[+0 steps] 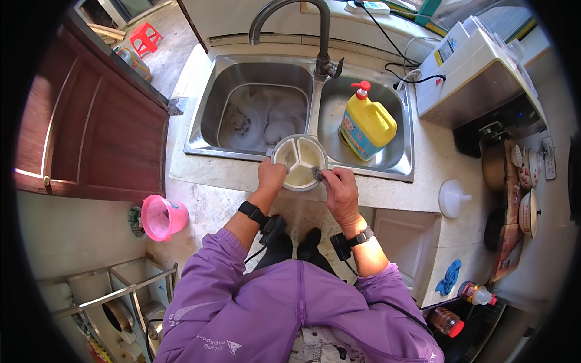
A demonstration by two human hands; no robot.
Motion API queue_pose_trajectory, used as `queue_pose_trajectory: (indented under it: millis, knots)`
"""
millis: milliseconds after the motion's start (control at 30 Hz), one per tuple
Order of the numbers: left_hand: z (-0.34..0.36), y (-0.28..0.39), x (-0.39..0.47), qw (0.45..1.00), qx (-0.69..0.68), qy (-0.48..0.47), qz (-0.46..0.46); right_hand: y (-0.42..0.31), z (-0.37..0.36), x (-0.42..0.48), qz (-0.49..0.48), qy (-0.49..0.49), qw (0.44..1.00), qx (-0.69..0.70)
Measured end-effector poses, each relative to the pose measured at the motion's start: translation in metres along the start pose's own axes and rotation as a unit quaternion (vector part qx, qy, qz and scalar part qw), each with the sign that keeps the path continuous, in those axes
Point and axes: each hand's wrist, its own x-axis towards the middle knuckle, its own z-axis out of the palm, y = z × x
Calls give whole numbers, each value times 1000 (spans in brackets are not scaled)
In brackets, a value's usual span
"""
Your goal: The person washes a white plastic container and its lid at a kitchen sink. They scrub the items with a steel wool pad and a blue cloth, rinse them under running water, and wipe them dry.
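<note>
My left hand (pixel 272 174) grips the left rim of a round, light-coloured divided container (pixel 298 164) with three sections, held over the front edge of the sink. Between the fingers of my right hand (pixel 339 187) is a grey scouring pad (pixel 317 174), at the container's right rim. Behind the container, the left sink basin (pixel 256 75) holds cloudy, sudsy water. A yellow pump bottle of detergent (pixel 368 122) with a red top stands in the right basin. The grey metal faucet (pixel 323 38) rises behind the divider between the basins, its spout turned left.
A white appliance (pixel 467 72) with cords stands right of the sink. On the right counter lie a white funnel (pixel 452 198) and a blue cloth (pixel 449 277). A pink bucket (pixel 154 218) is at the left, below a dark red door (pixel 97 118). A metal rack (pixel 122 290) stands lower left.
</note>
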Motion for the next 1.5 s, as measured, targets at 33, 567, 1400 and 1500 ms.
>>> queue_pose_trajectory:
  millis: [33,567,1400,1500]
  knots:
    - [2,-1,0,1000,-8,13,-2,-2,0,1,13,2,1000,12]
    - [-8,11,-17,998,49,-16,19,32,-1,40,-4,-27,995,91]
    - [-111,95,-78,902,224,-228,290,155,-364,-279,412,238,735,-483]
    - [-102,116,-80,833,332,-196,397,149,-372,-368,568,141,728,-356]
